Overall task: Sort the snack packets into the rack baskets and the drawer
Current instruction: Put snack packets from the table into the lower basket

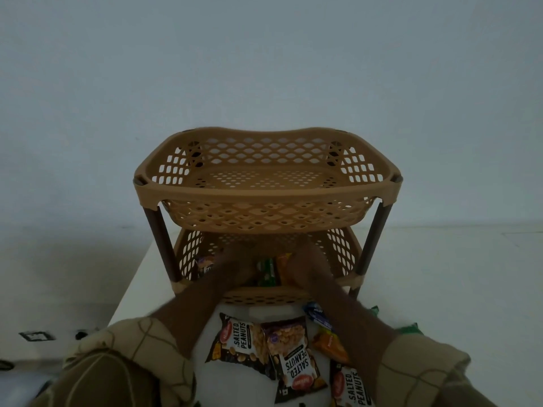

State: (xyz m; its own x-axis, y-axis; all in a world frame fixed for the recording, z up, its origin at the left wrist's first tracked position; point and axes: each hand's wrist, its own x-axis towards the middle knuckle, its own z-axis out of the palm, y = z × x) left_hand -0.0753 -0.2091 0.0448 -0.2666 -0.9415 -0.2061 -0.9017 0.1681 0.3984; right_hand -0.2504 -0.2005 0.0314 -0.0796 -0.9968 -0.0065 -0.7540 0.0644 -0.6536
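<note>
A tan two-tier plastic rack stands on a white table; its top basket (267,189) holds nothing. Both my hands reach into the lower basket (340,251). My left hand (235,265) lies beside a green packet (266,271), and my right hand (308,265) is against an orange packet (283,267); whether the fingers grip them is hidden in shadow. A dark packet (204,265) sits at the lower basket's left. On the table before the rack lie black salted-peanut packets (241,342), (293,356), (349,386), an orange packet (330,345) and a blue packet (318,317).
The white table (141,277) ends at a left edge near the rack's dark left leg (163,245). Green packets (410,329) peek out right of my right forearm. A plain wall fills the background. The floor lies at lower left.
</note>
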